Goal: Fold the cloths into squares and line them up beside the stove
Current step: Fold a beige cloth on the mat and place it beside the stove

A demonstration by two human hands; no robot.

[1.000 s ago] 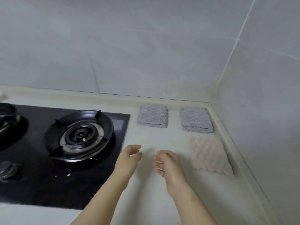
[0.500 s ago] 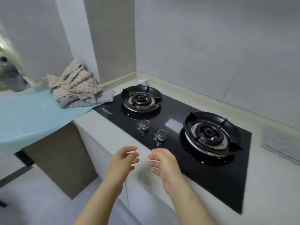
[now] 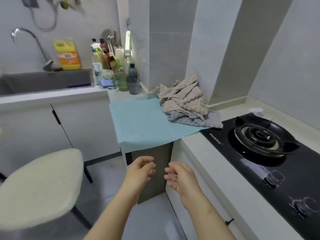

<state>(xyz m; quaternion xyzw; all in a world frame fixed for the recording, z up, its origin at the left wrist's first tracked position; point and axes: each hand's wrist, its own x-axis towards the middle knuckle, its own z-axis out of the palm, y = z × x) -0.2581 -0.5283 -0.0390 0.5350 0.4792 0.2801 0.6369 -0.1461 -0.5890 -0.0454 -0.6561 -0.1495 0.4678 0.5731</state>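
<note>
Left hand (image 3: 140, 172): empty, fingers apart and loosely curled, hovering low in front of the dark cabinet, touching nothing.
Right hand (image 3: 181, 179): empty as well, fingers spread and relaxed, just beside the left hand.
Cloths (image 3: 184, 101): unfolded heap, beige ones on top of a grey cloth (image 3: 200, 119), far from both hands, on the blue mat (image 3: 143, 123) at the left end of the stove (image 3: 285, 167).
Step, as judged: a reach to the heap for one cloth to fold.
Risk, tangle: beige layers crumpled into each other, so a pull on one is likely to drag the rest along and off the mat to the floor.
Risk, grey corner: lapping onto the black glass, near the burner (image 3: 261, 135); a tug to the right could sweep it over the pan support.
Risk, mat: seems to overhang the near edge of the counter (image 3: 192, 142); pressing a fold there could tip or slide it and spill the heap.
Risk, bottles (image 3: 133, 78): crowded at the far left of the mat; a wide sweep could knock one over.
Risk, stool (image 3: 39, 184): near left, close to the left forearm, easy to bump when stepping in.
</note>
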